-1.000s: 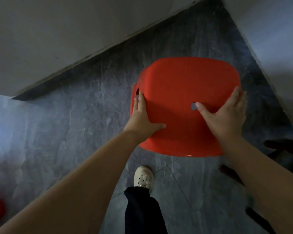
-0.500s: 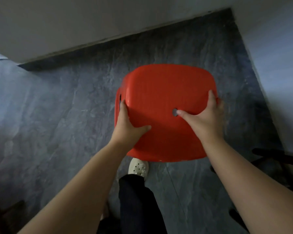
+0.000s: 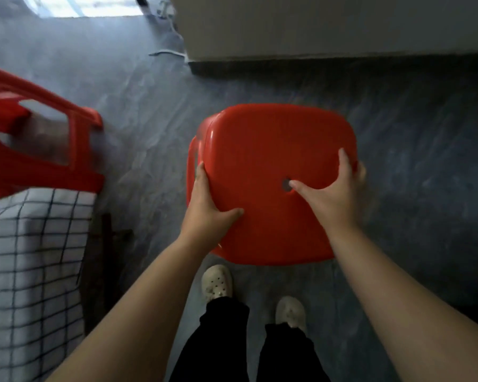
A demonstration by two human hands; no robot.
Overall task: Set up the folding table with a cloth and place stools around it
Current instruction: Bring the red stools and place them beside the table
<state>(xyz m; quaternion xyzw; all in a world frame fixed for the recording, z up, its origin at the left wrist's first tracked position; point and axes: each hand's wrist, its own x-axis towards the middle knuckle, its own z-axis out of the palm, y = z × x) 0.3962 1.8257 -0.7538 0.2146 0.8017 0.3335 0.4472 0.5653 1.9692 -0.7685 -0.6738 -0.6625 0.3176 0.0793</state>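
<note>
I hold a red plastic stool (image 3: 262, 150) by its seat, above the grey floor in front of my feet. My left hand (image 3: 209, 208) grips the seat's left edge, thumb on top. On the right edge my right hand (image 3: 331, 194) grips too, its thumb near the small centre hole. The stool's legs are hidden under the seat. At the left, a white cloth with a dark check (image 3: 31, 255) covers the table's corner. Behind that corner stands a second red stool (image 3: 39, 166).
A pale wall or cabinet (image 3: 329, 23) with a dark base runs across the top right. A dark table leg (image 3: 108, 244) shows beside the cloth. Bright floor and a cable lie at the top left. My two light shoes stand below the stool.
My view has swung left: the cloth-covered table and the second red stool have come into sight. The held stool stays in both hands and the wall corner has shifted away.
</note>
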